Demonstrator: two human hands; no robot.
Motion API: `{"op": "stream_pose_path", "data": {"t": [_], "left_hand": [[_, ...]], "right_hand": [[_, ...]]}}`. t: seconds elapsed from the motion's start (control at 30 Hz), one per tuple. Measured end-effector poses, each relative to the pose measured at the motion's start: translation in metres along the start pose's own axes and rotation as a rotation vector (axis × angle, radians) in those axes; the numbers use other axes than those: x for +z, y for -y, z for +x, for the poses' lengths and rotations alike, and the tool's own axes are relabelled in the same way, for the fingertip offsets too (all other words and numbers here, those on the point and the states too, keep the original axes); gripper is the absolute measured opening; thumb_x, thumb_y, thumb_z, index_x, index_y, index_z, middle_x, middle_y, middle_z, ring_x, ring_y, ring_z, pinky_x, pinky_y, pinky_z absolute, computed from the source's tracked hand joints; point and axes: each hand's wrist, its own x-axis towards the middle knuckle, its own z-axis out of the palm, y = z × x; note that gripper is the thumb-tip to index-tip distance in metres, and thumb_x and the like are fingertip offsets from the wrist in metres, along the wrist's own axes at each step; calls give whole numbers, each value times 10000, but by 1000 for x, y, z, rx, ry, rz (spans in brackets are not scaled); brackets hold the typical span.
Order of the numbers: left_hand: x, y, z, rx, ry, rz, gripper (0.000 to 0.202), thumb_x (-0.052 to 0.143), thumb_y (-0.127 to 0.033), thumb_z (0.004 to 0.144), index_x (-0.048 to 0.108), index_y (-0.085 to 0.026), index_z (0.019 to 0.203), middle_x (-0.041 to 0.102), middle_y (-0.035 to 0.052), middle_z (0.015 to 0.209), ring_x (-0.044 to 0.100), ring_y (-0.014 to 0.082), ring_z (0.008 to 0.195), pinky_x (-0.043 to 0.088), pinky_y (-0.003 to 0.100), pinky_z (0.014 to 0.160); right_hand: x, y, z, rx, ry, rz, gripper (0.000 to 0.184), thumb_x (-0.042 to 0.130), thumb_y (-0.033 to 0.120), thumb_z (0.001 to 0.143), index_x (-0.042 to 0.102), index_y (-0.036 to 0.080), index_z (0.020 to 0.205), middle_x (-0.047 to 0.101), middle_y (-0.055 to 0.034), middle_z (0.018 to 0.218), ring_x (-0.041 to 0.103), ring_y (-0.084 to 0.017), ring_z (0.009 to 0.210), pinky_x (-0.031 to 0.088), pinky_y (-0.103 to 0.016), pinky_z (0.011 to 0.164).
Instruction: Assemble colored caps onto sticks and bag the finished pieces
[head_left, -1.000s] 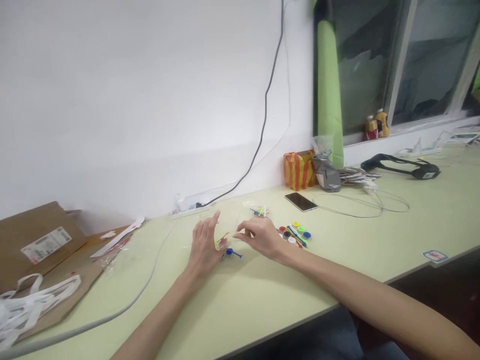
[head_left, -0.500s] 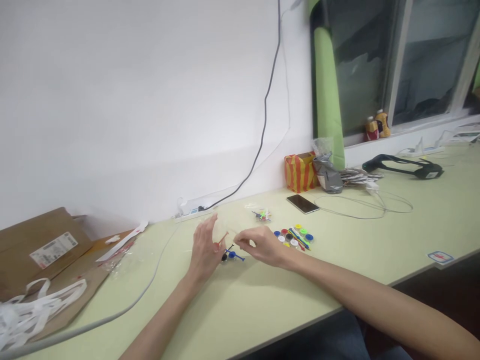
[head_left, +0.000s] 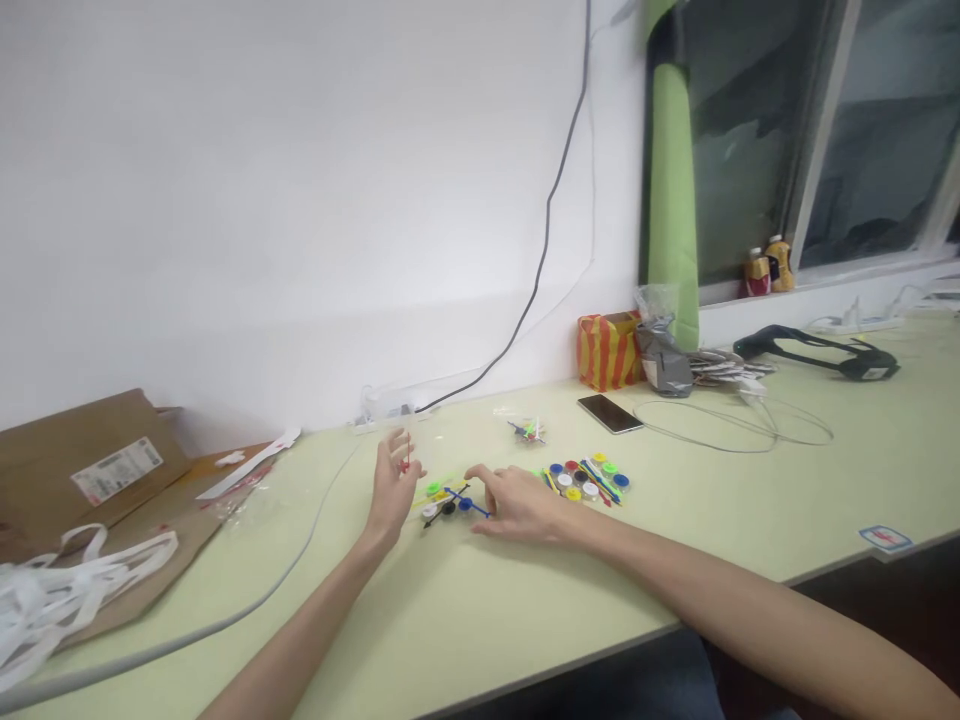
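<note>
My left hand (head_left: 391,480) is raised a little over the pale green table (head_left: 525,590), fingers curled round a small red piece and what looks like a clear plastic bag. My right hand (head_left: 514,503) rests on the table with its fingers spread, its fingertips next to a small heap of coloured parts (head_left: 448,499): round caps in green, white, black and blue, and thin blue and yellow sticks. A second cluster of coloured caps and sticks (head_left: 586,479) lies just right of my right hand. A small clear bag of coloured bits (head_left: 528,430) lies further back.
A phone (head_left: 609,412) and a looped thin cable (head_left: 739,425) lie right of the parts. A striped red-orange bag (head_left: 607,349) and a grey pouch (head_left: 664,358) stand by the wall. Brown paper bags (head_left: 90,470) with white handles lie at left; a grey cable (head_left: 300,550) crosses the table.
More coloured caps and sticks now lie between my hands. My left hand has lifted with the red piece. My right hand has gone from a pinch to lying flat.
</note>
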Motion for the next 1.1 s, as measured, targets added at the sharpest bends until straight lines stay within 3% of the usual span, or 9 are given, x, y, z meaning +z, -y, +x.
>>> {"op": "stream_pose_path", "data": {"t": [0.13, 0.23, 0.33, 0.43, 0.63, 0.77, 0.87, 1.0, 1.1], "left_hand": [[3, -11, -7, -45, 49, -139, 653, 658, -300, 798, 436, -308, 1412, 449, 110, 1525, 559, 314, 1310, 628, 379, 791], [6, -17, -11, -77, 91, -216, 704, 704, -299, 778, 428, -298, 1425, 473, 114, 1504, 591, 312, 1283, 638, 339, 742], [7, -18, -11, -94, 161, -309, 700, 765, -296, 751, 466, -260, 1383, 529, 127, 1459, 600, 321, 1274, 637, 316, 719], [8, -18, -12, -131, 227, -385, 694, 796, -289, 740, 487, -221, 1358, 584, 152, 1399, 636, 325, 1225, 635, 320, 707], [7, -28, -15, -207, 352, -363, 630, 825, -299, 748, 539, -180, 1297, 672, 194, 1271, 718, 319, 1059, 608, 276, 581], [3, -32, -16, -275, 623, -371, 664, 831, -339, 767, 532, -181, 1338, 694, 209, 1224, 747, 323, 979, 539, 219, 487], [1, -34, -18, -320, 817, -380, 689, 827, -365, 778, 536, -189, 1376, 714, 196, 1180, 754, 322, 958, 533, 225, 497], [-1, -34, -19, -371, 972, -361, 731, 824, -326, 787, 493, -227, 1431, 722, 173, 1169, 760, 294, 906, 539, 233, 515], [-1, -34, -20, -385, 1044, -346, 736, 810, -309, 806, 465, -238, 1452, 720, 175, 1175, 758, 280, 893, 534, 220, 509]], "right_hand": [[5, 5, -2, 39, 32, 0, 484, 634, 199, 888, 502, 207, 1354, 711, -12, 830, 640, -201, 804, 368, -267, 658], [1, 2, -3, 60, 1, 63, 355, 587, 147, 904, 588, 202, 1255, 712, -18, 847, 639, -178, 802, 397, -259, 686], [-6, -7, -3, 43, -115, 174, 163, 578, 152, 913, 674, 182, 1041, 719, -37, 860, 646, -168, 792, 449, -274, 733], [-11, -18, -1, 30, -276, 268, 114, 587, 204, 918, 690, 180, 875, 730, -45, 832, 647, -174, 762, 478, -301, 735], [-26, -26, -3, 65, -577, 218, 151, 620, 311, 914, 717, 197, 896, 751, -67, 891, 638, -196, 758, 499, -343, 721], [-42, -24, -7, 59, -824, 181, 184, 578, 325, 950, 720, 209, 932, 739, -61, 938, 643, -201, 831, 505, -347, 765], [-53, -28, -9, 81, -965, 229, 189, 581, 342, 955, 709, 205, 930, 726, -58, 944, 646, -200, 866, 502, -346, 790], [-63, -45, -6, 89, -1126, 376, 173, 626, 354, 923, 676, 193, 958, 690, -54, 942, 642, -187, 876, 497, -324, 778], [-64, -55, -3, 88, -1160, 466, 174, 642, 353, 901, 644, 199, 984, 654, -40, 934, 625, -170, 854, 495, -302, 754]]}}
